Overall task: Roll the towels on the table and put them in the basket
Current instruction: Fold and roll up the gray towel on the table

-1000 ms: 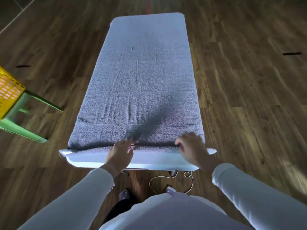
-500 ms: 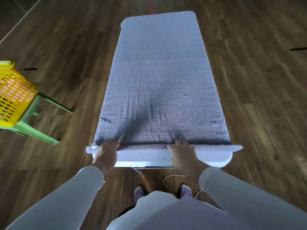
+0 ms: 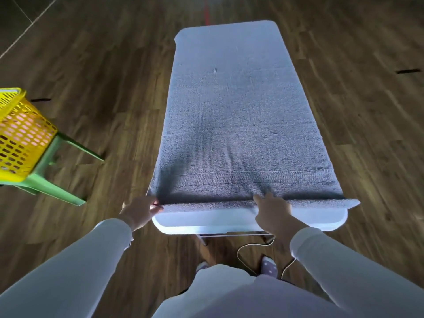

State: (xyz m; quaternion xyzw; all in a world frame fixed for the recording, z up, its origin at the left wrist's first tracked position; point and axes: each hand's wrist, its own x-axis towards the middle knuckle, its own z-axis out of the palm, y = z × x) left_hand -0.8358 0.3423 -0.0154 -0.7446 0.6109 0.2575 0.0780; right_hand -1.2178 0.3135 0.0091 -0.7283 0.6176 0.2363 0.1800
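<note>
A long grey towel (image 3: 234,115) lies flat along a narrow white table (image 3: 229,222) and covers almost all of its top. The towel's near edge is turned over into a thin fold just behind the table's front rim. My left hand (image 3: 140,211) pinches the near left corner of that fold, off the table's left side. Near the middle of the same edge, my right hand (image 3: 273,211) lies on the fold with its fingers curled over it. A yellow perforated basket (image 3: 21,138) stands at the far left.
The basket sits on a green plastic stool (image 3: 52,180) left of the table. Dark wooden floor surrounds the table. A thin white cable (image 3: 254,245) loops on the floor under the table's near end, by my feet.
My left hand has slid left along the near edge to the towel's corner. My right hand has stayed near the middle of the fold. The view has shifted, showing more of the basket.
</note>
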